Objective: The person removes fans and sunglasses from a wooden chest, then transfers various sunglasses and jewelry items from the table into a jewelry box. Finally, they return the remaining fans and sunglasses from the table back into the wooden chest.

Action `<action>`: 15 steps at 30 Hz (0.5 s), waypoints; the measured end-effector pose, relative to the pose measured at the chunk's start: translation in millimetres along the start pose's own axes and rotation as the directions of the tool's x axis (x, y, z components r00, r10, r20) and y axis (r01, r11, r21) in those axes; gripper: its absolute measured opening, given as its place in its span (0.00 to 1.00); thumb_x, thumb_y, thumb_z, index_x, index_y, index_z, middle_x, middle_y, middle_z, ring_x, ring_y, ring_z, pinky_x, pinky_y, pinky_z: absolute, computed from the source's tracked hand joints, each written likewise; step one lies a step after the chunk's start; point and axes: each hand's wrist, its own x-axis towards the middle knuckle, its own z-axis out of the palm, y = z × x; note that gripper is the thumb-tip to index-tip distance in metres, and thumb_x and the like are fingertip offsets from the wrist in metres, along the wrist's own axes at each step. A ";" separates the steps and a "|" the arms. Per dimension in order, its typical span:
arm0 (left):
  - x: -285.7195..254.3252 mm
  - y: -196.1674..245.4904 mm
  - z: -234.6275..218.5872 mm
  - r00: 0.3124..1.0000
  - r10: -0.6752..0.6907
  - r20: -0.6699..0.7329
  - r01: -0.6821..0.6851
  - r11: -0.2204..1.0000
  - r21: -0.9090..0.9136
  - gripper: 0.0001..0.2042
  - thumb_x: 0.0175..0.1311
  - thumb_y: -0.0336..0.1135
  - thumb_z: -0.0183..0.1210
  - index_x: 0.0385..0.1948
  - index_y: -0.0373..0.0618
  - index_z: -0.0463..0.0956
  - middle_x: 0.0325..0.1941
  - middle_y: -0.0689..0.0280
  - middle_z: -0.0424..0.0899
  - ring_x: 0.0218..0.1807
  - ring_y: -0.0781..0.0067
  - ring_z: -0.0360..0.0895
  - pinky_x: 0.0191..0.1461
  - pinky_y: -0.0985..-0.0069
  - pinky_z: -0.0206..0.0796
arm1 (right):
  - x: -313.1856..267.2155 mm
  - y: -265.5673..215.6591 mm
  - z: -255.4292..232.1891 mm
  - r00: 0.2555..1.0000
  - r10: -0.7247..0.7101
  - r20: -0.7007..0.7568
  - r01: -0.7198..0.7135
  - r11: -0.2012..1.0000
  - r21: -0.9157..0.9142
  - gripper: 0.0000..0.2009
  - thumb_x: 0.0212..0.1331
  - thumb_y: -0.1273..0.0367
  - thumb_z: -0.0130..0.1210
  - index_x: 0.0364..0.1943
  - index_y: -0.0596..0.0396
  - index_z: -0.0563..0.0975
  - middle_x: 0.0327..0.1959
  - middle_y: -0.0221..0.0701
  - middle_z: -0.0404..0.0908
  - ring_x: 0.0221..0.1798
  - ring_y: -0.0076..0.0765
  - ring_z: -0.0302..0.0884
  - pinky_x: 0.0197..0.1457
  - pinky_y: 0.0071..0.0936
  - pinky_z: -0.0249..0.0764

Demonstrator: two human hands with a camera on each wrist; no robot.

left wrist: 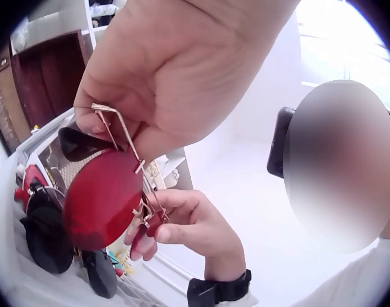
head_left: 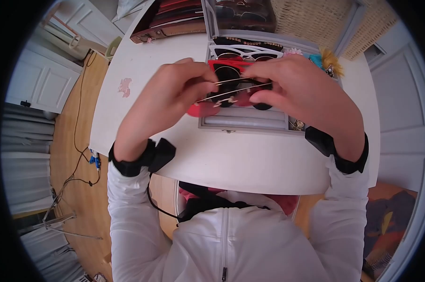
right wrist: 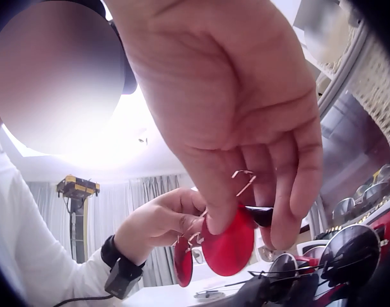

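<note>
Red-lensed glasses with a thin gold frame (head_left: 203, 110) are held above a grey case (head_left: 207, 127). My left hand (head_left: 167, 91) pinches one end of them and my right hand (head_left: 301, 87) the other. In the left wrist view, a red lens (left wrist: 105, 198) hangs below the left hand (left wrist: 175, 70), whose fingers hold a gold temple arm. In the right wrist view, the right thumb presses against the upper edge of a red lens (right wrist: 230, 246). Red-framed sunglasses (head_left: 214, 63) and dark sunglasses (right wrist: 351, 252) lie in the case, partly hidden by the hands.
White-framed sunglasses (head_left: 245, 49) lie farther back in the case, near a pink flower ornament (head_left: 293, 51) and a fluffy yellow one (head_left: 332, 61). A brown box (head_left: 170, 32) stands behind on the white table (head_left: 212, 162). A padded roll (head_left: 245, 122) lines the case's front.
</note>
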 end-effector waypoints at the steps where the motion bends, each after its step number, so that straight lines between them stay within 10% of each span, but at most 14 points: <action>1: 5.1 -0.1 4.5 0.998 -0.031 0.049 0.034 0.997 -0.064 0.04 0.58 0.23 0.54 0.32 0.33 0.75 0.25 0.64 0.72 0.25 0.76 0.67 0.30 0.80 0.60 | -0.1 -0.5 -2.3 0.988 0.112 0.109 -0.100 0.989 -0.107 0.14 0.47 0.70 0.61 0.39 0.59 0.77 0.24 0.36 0.77 0.25 0.37 0.72 0.32 0.29 0.68; 15: 20.2 -41.9 24.0 0.997 -0.047 -0.057 0.055 0.987 0.150 0.07 0.49 0.23 0.63 0.31 0.37 0.76 0.25 0.66 0.72 0.23 0.78 0.65 0.28 0.79 0.60 | -26.2 10.1 2.7 0.812 0.435 0.390 -0.485 0.874 0.034 0.07 0.55 0.72 0.55 0.27 0.64 0.73 0.14 0.36 0.71 0.17 0.31 0.68 0.24 0.29 0.62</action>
